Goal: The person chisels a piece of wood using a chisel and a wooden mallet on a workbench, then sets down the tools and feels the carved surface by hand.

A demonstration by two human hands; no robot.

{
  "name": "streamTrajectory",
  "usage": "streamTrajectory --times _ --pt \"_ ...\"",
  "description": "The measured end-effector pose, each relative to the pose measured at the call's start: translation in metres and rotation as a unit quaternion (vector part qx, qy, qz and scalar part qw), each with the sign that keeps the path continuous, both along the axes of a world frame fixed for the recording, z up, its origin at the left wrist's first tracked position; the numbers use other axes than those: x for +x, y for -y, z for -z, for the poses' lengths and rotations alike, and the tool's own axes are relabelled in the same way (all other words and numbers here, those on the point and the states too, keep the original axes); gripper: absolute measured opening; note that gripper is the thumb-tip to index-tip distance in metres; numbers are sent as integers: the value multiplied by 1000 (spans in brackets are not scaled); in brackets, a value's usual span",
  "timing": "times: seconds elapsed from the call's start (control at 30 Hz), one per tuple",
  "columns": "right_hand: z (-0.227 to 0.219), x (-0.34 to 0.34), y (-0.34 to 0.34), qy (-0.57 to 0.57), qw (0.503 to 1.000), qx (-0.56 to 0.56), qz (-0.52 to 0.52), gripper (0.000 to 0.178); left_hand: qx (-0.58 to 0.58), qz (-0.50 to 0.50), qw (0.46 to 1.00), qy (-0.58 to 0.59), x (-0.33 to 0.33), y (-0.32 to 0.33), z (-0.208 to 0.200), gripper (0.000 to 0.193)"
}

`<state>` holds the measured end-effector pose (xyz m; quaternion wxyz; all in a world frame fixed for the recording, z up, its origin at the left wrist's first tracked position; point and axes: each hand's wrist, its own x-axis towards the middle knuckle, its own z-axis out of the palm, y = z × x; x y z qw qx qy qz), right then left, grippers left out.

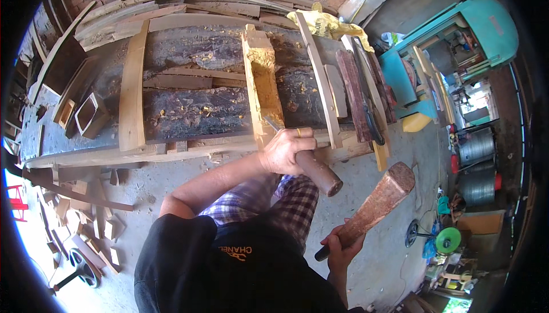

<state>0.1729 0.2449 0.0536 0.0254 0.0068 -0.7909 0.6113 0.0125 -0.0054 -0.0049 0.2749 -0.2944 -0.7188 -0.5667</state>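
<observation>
Item one: a pale yellow wooden block with a long carved hollow (266, 92), lying near to far across the middle of the dark, chip-strewn wooden bench (194, 121). Its near end comes to the bench's near edge, likely to keep the hollow within easy reach.

Item two: a metal-bladed chisel with a thick brown cylindrical handle (321, 174). From my remote view, the left hand (289, 150) is closed around it, blade slanting away into the hollow's near end; I cannot tell whether the edge bites. The low grip leaves the butt exposed toward the near right, I judge so that it can take a blow.

Item three: a reddish-brown, club-shaped wooden mallet (374, 207). The right hand (342, 247) grips its narrow end, heavy head raised to the far right and well apart from the chisel; holding it there presumably gives the head its swing.

Item four: a broad pale plank (133, 84), left of the block, and a narrow pale strip (318, 78), right of it, both lying near to far. I take them as set aside to leave working room between.

Item five: a dark reddish wooden bar (353, 95), farther right.
</observation>
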Motion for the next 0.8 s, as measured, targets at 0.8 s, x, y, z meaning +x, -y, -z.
streamTrajectory --times 0.8 --pt "-24 -24 9 -251 940 194 -129 69 202 -297 929 -85 -16 -13 3 32"
